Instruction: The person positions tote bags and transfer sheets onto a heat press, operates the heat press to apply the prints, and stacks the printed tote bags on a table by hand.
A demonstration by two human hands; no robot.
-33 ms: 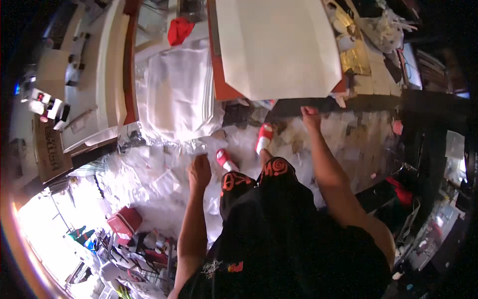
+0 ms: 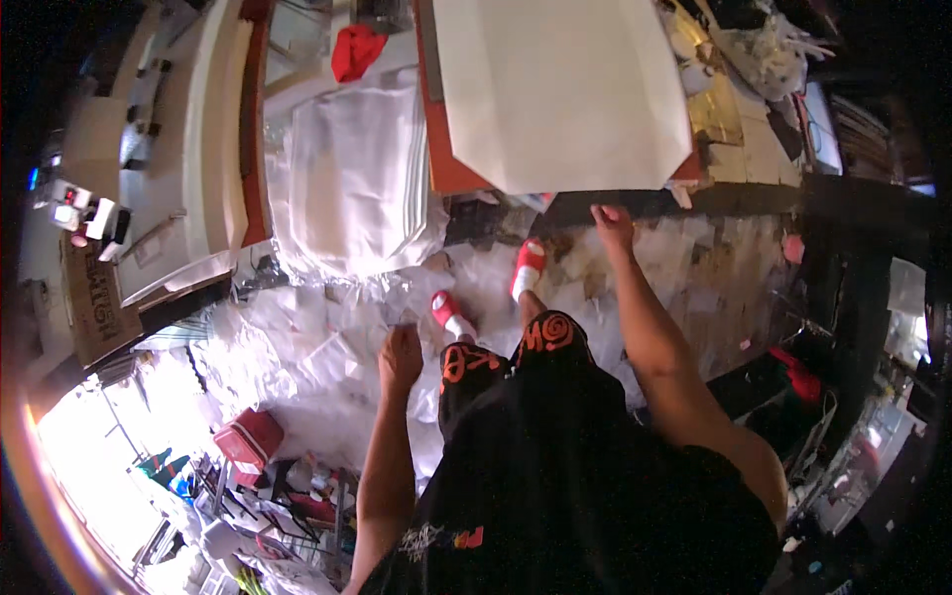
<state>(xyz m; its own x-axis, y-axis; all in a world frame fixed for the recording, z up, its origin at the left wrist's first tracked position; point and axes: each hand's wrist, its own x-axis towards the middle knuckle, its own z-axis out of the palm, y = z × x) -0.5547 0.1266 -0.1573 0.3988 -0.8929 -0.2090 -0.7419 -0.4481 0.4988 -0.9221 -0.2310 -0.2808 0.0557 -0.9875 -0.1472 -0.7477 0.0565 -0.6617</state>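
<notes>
My left hand [image 2: 400, 357] hangs over the littered floor, left of my black shorts [image 2: 496, 352]. Its fingers are curled closed, and nothing shows in them. Farther forward, my right hand [image 2: 614, 228] is held just below the near edge of a large white sheet stack [image 2: 565, 109] with cut corners. Those fingers are curled too, with no object visible, and a small gap parts them from the sheets. Beneath the white sheets is a reddish-brown board [image 2: 458, 178]. To its left lies a pile of clear plastic sheets [image 2: 357, 178].
A red cloth [image 2: 357, 53] lies beyond the plastic pile. Loose plastic scraps [image 2: 317, 347] cover the floor around my red shoes [image 2: 530, 256]. At left stand a long pale panel [image 2: 213, 149] and a cardboard box [image 2: 99, 307]; a red container [image 2: 248, 439] sits behind on the left.
My left hand has dropped back slightly toward my body. The right hand has shifted a little left and forward. The view has moved slightly.
</notes>
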